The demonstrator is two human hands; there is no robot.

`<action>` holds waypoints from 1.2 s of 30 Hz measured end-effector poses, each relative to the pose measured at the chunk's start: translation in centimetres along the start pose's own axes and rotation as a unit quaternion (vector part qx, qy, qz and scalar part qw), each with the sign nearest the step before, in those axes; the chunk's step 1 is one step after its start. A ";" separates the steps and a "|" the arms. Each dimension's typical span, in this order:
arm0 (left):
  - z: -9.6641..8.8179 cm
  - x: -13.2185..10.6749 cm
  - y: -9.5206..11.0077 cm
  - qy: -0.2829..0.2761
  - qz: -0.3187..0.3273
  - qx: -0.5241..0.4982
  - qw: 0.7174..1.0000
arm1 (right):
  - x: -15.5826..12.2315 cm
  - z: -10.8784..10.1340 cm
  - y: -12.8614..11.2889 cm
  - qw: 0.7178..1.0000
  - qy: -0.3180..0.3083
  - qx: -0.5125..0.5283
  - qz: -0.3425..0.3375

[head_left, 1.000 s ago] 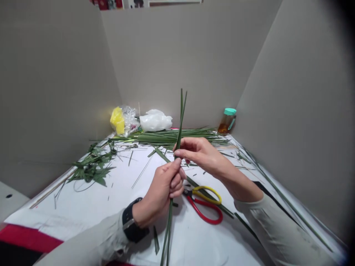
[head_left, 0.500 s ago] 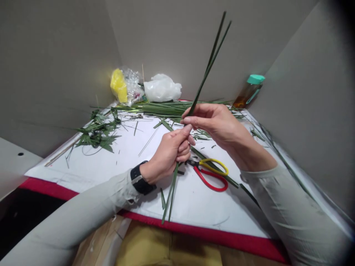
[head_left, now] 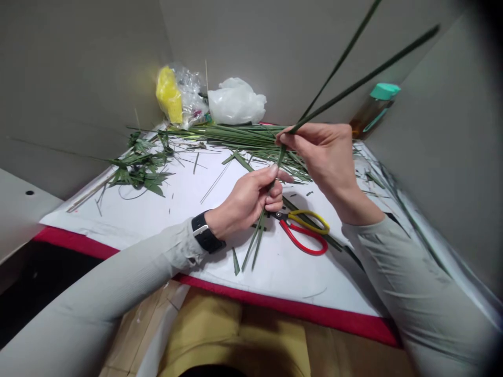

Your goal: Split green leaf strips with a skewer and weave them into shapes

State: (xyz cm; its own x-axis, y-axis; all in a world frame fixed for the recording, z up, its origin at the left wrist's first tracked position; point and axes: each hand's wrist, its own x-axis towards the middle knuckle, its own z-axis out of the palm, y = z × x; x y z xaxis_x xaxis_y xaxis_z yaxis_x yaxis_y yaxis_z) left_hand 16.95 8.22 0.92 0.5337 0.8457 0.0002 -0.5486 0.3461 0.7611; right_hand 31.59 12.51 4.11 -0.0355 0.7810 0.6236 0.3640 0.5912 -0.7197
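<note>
Both of my hands hold long green leaf strips [head_left: 338,99] above the table. My left hand [head_left: 255,193] is closed around their lower part, and the two tail ends hang down below it. Higher up, my right hand [head_left: 322,152] pinches the strips between thumb and fingertips. Beyond that pinch the two long ends spread apart, one running up past the top of the view, the other slanting right. Scissors [head_left: 306,230] with one yellow and one red handle lie just right of my left hand, their blades partly hidden by it.
A bundle of green leaf strips [head_left: 236,135] lies along the back. Woven leaf pieces [head_left: 141,167] sit at the left. A white plastic bag [head_left: 238,102], a clear bag with something yellow [head_left: 170,97] and a teal-lidded bottle [head_left: 373,112] stand behind. Leaf scraps dot the white table cover [head_left: 188,230].
My right hand has moved up and right, away from my left hand. The two upper strip ends, close together before, now spread wide. The view has tilted slightly down.
</note>
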 end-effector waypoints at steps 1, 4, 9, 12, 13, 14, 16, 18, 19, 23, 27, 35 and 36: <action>-0.1 0.0 -0.1 -0.011 -0.011 -0.003 1.000 | 0.1 -0.1 0.5 0.999 0.028 -0.024 -0.023; -0.1 -0.2 0.0 -0.037 -0.043 -0.010 0.998 | 0.2 -0.7 1.7 0.983 0.086 -0.113 -0.118; 0.5 -0.5 0.7 -0.044 -0.078 -0.016 0.996 | 0.0 -1.8 2.7 0.930 0.080 -0.244 -0.261; 0.7 -0.6 0.7 -0.015 -0.082 -0.001 0.996 | -0.1 -2.0 3.1 0.890 0.055 -0.318 -0.323; 0.8 -0.6 0.6 -0.005 -0.084 0.007 0.996 | -0.2 -2.1 3.2 0.893 0.041 -0.316 -0.318; 0.7 -0.6 0.6 0.002 -0.085 0.013 0.996 | -0.2 -2.1 3.3 0.900 0.030 -0.307 -0.309; 0.6 -0.6 0.4 0.013 -0.087 0.018 0.996 | -0.3 -2.2 3.1 0.913 0.006 -0.288 -0.289; 0.5 -0.5 0.3 0.026 -0.089 0.017 0.996 | -0.5 -2.3 2.8 0.920 -0.017 -0.277 -0.278; 0.5 -0.5 0.3 0.030 -0.090 0.017 0.995 | -0.5 -2.4 2.6 0.922 -0.029 -0.271 -0.273; 0.6 -0.5 0.1 0.027 -0.097 0.011 0.995 | -0.7 -2.8 2.2 0.939 -0.068 -0.228 -0.249; 0.5 -0.5 0.0 0.035 -0.087 0.010 0.996 | -1.1 -2.5 1.8 0.959 -0.034 -0.183 -0.213; 0.2 -0.5 -0.3 0.002 -0.040 0.074 0.996 | 0.1 -1.1 0.1 0.978 0.043 0.176 0.105; 0.2 -0.6 -0.4 0.001 -0.040 0.071 0.997 | 0.2 -1.2 0.0 0.967 0.026 0.207 0.148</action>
State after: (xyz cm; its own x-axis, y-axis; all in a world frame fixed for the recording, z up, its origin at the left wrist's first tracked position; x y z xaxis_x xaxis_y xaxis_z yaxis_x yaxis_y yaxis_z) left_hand 17.00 7.53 0.72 0.5712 0.8181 -0.0661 -0.4073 0.3525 0.8425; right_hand 32.75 12.48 4.61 0.0642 0.9237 0.3777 -0.0532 0.3811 -0.9230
